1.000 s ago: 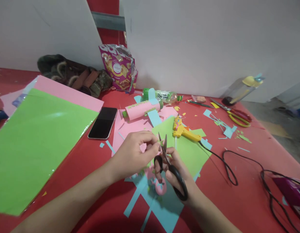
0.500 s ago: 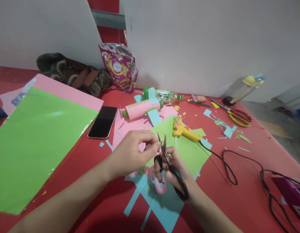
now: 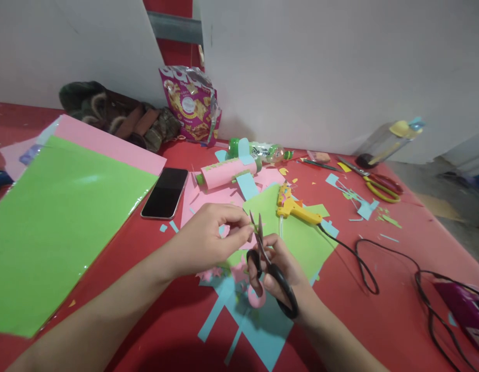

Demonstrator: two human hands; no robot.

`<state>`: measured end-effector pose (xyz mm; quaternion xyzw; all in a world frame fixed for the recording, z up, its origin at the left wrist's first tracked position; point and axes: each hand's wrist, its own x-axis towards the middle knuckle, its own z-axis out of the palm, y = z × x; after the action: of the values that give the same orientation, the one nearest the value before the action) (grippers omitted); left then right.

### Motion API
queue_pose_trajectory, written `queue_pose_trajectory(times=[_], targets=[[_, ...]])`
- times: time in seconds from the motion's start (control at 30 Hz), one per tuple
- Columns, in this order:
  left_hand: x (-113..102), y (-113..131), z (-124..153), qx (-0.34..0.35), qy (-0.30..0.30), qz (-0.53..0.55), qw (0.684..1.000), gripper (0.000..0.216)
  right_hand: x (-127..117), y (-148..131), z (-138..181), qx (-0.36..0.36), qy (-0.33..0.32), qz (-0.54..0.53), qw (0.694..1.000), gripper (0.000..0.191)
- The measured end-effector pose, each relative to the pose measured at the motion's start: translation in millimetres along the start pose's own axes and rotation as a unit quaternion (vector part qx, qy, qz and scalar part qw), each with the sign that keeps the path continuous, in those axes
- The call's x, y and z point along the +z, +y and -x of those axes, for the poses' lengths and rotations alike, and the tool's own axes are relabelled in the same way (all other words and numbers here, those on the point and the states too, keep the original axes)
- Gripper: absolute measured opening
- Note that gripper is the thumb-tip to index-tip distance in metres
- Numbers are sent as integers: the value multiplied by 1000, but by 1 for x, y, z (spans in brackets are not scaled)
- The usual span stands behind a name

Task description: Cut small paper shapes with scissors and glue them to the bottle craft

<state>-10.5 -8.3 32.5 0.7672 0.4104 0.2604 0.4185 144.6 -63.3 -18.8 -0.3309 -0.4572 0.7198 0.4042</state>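
My right hand (image 3: 280, 263) grips a pair of scissors (image 3: 283, 289) with black handles, its fingers through the loops. The blades point up and away, parted slightly at the tips. Close to their left side, my left hand (image 3: 216, 232) pinches a small piece of green paper (image 3: 255, 228) between thumb and fingertips, and the paper lies against the blades. Below the hands are pink paper cut-outs (image 3: 239, 269), a round pink piece (image 3: 257, 296) and a blue paper sheet (image 3: 264, 330). Part of the green piece is hidden by my fingers.
A yellow glue gun (image 3: 299, 211) with a black cord rests on green paper (image 3: 312, 248). A phone (image 3: 165, 194) and packed green sheets (image 3: 68, 222) lie left. Behind are a pink paper-wrapped roll (image 3: 227, 173), a green bottle (image 3: 262, 151) and a snack bag (image 3: 192, 106). Yellow-handled scissors (image 3: 381, 190) lie right.
The scissor blades have drawn closer together on the green piece. Both hands stay nearly in place, and the view has shifted slightly.
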Motion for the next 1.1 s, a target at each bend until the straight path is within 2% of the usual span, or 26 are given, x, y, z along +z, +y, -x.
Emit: queue_pose_trajectory(times=[0.43, 1.1], targets=[[-5, 1, 0, -11, -35, 14, 999, 19, -1, 0, 0, 9, -11, 0, 1000, 43], [-7, 1, 0, -32, -39, 2, 999, 21, 0, 1, 1, 16, 7, -15, 1000, 43]])
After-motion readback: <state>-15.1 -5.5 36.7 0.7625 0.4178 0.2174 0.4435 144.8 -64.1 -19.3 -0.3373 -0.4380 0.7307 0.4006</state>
